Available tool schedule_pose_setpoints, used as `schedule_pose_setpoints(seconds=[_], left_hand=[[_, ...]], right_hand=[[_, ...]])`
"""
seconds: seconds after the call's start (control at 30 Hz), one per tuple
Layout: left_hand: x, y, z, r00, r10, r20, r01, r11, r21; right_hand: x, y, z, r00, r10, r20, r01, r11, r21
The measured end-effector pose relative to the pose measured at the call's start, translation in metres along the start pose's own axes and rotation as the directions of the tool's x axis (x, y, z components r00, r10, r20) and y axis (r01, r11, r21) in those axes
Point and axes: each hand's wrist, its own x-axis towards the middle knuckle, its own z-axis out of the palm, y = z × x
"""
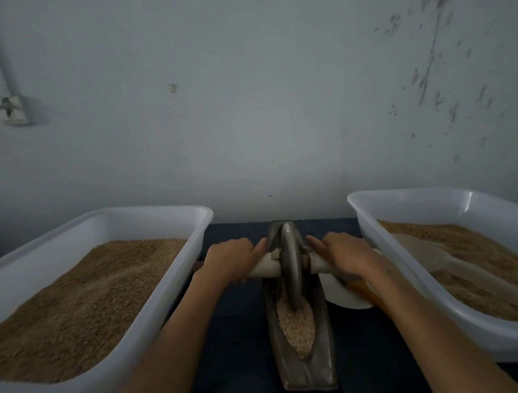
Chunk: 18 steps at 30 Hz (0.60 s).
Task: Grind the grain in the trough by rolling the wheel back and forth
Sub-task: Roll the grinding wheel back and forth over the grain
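Observation:
A long, narrow dark metal trough (324,362) lies on the dark table, running away from me. A heap of pale crushed grain (297,325) fills its near half. A grey metal wheel (291,269) stands upright in the trough's far half, on a pale wooden axle handle (268,268) that sticks out both sides. My left hand (231,260) grips the left end of the handle. My right hand (345,256) grips the right end, index finger stretched toward the wheel.
A white plastic tub (178,277) full of brown grain sits at the left. Another white tub (403,273) at the right holds brown grain and a pale scoop (420,251). A white dish (345,296) lies under my right forearm. A pale wall stands close behind.

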Motion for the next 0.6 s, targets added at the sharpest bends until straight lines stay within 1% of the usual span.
schedule_pose_setpoints(seconds=[0.03, 0.1, 0.17, 0.23, 0.3, 0.4, 0.5, 0.53, 0.6], left_hand=[[0.002, 0.000, 0.004, 0.998, 0.056, -0.029, -0.052, 0.991, 0.122], [0.000, 0.001, 0.003, 0.991, 0.061, -0.120, -0.030, 0.970, 0.241], [-0.002, 0.003, 0.004, 0.976, 0.028, -0.215, 0.032, 0.962, 0.270], [-0.002, 0.007, 0.010, 0.965, 0.014, -0.262, 0.065, 0.955, 0.290], [-0.001, 0.008, 0.015, 0.950, -0.014, -0.312, 0.092, 0.967, 0.237], [-0.001, 0.007, 0.015, 0.951, 0.017, -0.310, 0.073, 0.958, 0.278], [-0.002, 0.002, 0.014, 0.959, 0.056, -0.278, 0.014, 0.970, 0.243], [-0.002, 0.001, 0.013, 0.960, 0.065, -0.272, -0.001, 0.973, 0.229], [-0.001, 0.000, 0.008, 0.966, 0.052, -0.252, -0.015, 0.989, 0.145]], right_hand=[[-0.001, -0.001, 0.001, 0.998, -0.014, -0.056, 0.010, 0.998, -0.064], [0.001, 0.000, 0.005, 0.988, -0.046, -0.144, 0.024, 0.989, -0.148], [0.002, 0.002, 0.011, 0.969, -0.065, -0.237, 0.027, 0.986, -0.162], [0.004, 0.004, 0.018, 0.939, -0.087, -0.334, 0.030, 0.985, -0.172], [0.002, 0.004, 0.026, 0.924, -0.089, -0.372, 0.024, 0.984, -0.176], [0.004, 0.008, 0.028, 0.923, -0.076, -0.377, 0.011, 0.985, -0.172], [0.011, 0.011, 0.031, 0.910, -0.147, -0.387, 0.075, 0.978, -0.196], [0.012, 0.012, 0.028, 0.927, -0.132, -0.351, 0.078, 0.983, -0.163], [0.011, 0.011, 0.021, 0.976, -0.067, -0.209, 0.049, 0.995, -0.089]])
